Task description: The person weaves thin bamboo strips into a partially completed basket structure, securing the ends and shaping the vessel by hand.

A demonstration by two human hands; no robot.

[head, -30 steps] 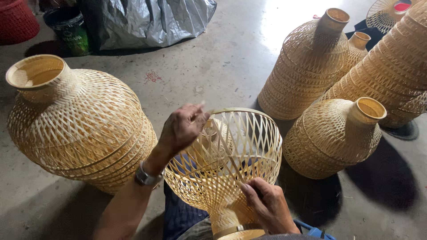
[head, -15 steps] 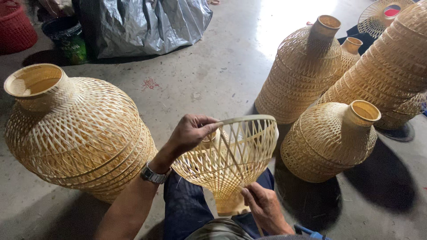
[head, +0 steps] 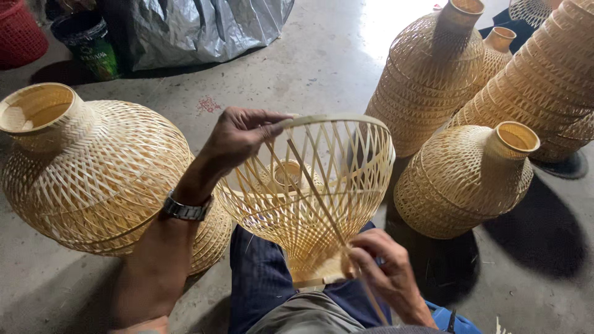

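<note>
Bamboo lampshade [head: 309,192], half woven, sits centre: left hand [head: 238,137] pinches its rim at 11 o'clock, right hand [head: 383,272] fingers closed on its neck at 5 o'clock.

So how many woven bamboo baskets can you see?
6: the open-weave one in the person's hands, one left, one right, three behind. Others may be hidden.

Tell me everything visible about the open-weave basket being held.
The pale, funnel-shaped, open-weave bamboo basket has thin strips crossing in a loose lattice, a wide banded rim and a narrow neck. It lies tilted over the person's lap, rim facing away. The left hand grips the rim; the right hand pinches a strip near the neck. It looks unfinished, sparser than the surrounding baskets.
</note>
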